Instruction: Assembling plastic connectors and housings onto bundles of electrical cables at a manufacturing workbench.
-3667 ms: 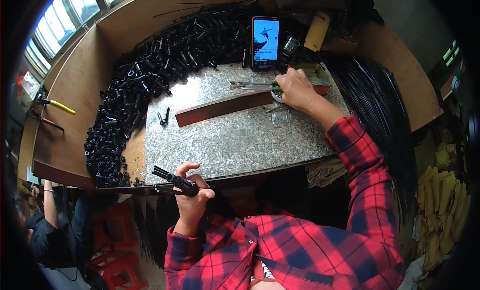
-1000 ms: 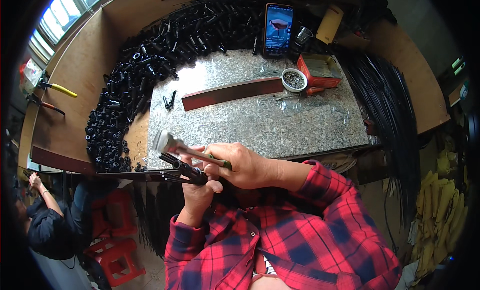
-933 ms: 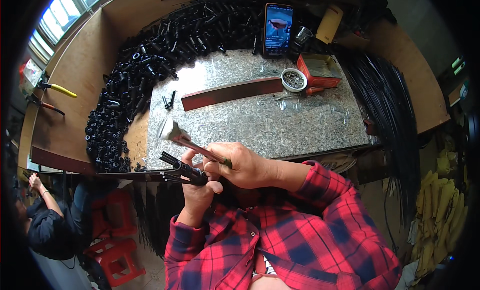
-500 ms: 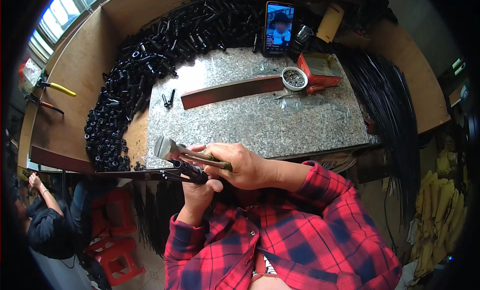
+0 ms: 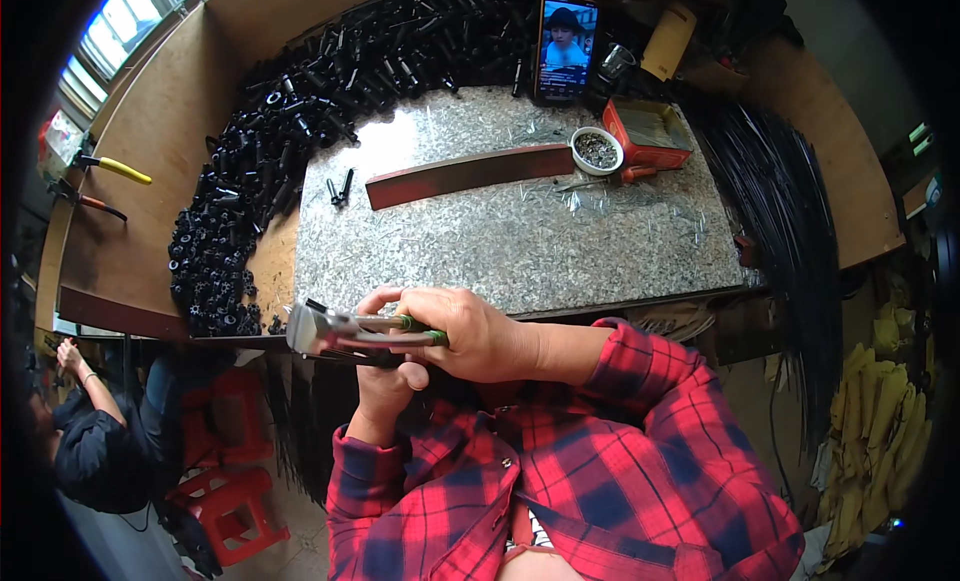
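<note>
My right hand (image 5: 462, 333) is closed round the green-ended handles of metal pliers (image 5: 318, 331), whose broad grey head points left, past the front edge of the bench. Below and behind the pliers, my left hand (image 5: 383, 389) is closed on a dark tube-shaped part with thin black strands (image 5: 350, 358). The pliers cover most of that part, and whether the jaws bite on it I cannot tell. Beyond my hands lies a granite slab (image 5: 460, 251), with two small black parts (image 5: 340, 188) and a long dark-red strip (image 5: 465, 176) on it.
Black tubular parts (image 5: 270, 151) are heaped along the left and back. A phone (image 5: 567, 51), a white bowl of small bits (image 5: 597, 152) and an orange box (image 5: 650, 131) stand at the back right. Black strands (image 5: 780, 191) drape over the right side. A co-worker (image 5: 100, 421) sits far left.
The pliers' head has swung left and slightly down, turning so that it now covers the tubular part. My hands have stayed close together, with the right hand shifted slightly left.
</note>
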The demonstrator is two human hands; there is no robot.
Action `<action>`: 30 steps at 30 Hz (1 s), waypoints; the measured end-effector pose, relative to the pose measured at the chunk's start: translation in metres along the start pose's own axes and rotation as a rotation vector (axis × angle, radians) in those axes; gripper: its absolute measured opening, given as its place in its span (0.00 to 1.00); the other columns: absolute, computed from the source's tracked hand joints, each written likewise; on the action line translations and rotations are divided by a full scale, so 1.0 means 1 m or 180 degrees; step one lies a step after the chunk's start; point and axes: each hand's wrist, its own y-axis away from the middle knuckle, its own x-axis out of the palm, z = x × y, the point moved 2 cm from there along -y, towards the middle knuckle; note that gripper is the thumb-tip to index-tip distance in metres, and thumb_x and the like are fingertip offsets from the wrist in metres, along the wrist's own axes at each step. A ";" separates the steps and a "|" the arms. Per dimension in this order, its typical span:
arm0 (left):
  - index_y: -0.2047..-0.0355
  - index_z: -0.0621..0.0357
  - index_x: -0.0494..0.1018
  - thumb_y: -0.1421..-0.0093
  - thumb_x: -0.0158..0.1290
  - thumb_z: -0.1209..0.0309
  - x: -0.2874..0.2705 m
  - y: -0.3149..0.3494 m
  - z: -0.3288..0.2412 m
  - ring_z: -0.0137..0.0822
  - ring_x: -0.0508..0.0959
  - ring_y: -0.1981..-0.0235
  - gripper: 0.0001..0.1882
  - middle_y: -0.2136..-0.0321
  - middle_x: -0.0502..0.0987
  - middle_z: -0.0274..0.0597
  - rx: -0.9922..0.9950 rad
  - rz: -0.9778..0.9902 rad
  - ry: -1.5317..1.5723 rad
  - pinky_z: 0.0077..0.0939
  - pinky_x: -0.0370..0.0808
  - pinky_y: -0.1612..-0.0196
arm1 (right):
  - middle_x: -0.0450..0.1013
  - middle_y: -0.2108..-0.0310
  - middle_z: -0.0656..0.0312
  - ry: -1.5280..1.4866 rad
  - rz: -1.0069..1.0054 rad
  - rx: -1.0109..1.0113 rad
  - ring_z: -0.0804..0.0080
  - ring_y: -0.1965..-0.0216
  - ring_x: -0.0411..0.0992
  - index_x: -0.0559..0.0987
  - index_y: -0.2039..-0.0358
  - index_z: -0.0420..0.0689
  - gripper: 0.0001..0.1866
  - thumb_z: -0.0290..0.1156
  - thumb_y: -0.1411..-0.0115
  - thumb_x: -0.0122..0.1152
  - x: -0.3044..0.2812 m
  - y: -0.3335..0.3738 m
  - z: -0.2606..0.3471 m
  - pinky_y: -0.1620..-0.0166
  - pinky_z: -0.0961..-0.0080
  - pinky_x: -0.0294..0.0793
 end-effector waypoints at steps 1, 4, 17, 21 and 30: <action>0.45 0.62 0.57 0.68 0.67 0.43 -0.002 0.001 0.000 0.27 0.70 0.56 0.54 0.51 0.64 0.36 0.0000 0.0068 0.0049 0.21 0.69 0.55 | 0.68 0.74 0.51 -0.0017 0.0005 0.0007 0.50 0.70 0.70 0.70 0.71 0.39 0.10 0.27 0.49 0.61 0.000 -0.002 0.001 0.68 0.64 0.69; 0.43 0.61 0.54 0.68 0.68 0.42 0.003 -0.003 -0.007 0.27 0.70 0.55 0.58 0.55 0.67 0.35 -0.0025 0.0050 0.0200 0.18 0.69 0.55 | 0.70 0.76 0.51 -0.0149 0.0128 0.0184 0.51 0.72 0.72 0.72 0.73 0.38 0.10 0.31 0.47 0.62 0.002 -0.009 0.001 0.67 0.64 0.70; 0.43 0.63 0.55 0.68 0.69 0.48 -0.019 -0.004 -0.012 0.19 0.61 0.86 0.56 0.88 0.59 0.24 -0.0136 0.0337 0.0930 0.16 0.57 0.80 | 0.67 0.77 0.64 -0.0373 0.0941 0.1776 0.78 0.73 0.66 0.70 0.59 0.39 0.19 0.37 0.45 0.63 -0.020 0.001 0.013 0.68 0.77 0.66; 0.46 0.62 0.60 0.66 0.68 0.51 -0.022 -0.004 -0.001 0.21 0.63 0.83 0.50 0.86 0.61 0.25 0.0151 0.0292 0.1174 0.15 0.61 0.79 | 0.71 0.55 0.47 0.0717 0.0961 0.0777 0.52 0.59 0.72 0.64 0.43 0.39 0.32 0.30 0.48 0.63 -0.047 0.015 0.024 0.55 0.66 0.70; 0.61 0.62 0.73 0.66 0.71 0.51 -0.028 -0.001 -0.010 0.19 0.70 0.76 0.36 0.78 0.71 0.28 -0.0273 0.0311 0.0573 0.13 0.65 0.73 | 0.62 0.79 0.60 0.2581 0.1348 0.0199 0.65 0.82 0.66 0.66 0.42 0.50 0.38 0.26 0.57 0.66 -0.061 0.038 0.051 0.78 0.67 0.67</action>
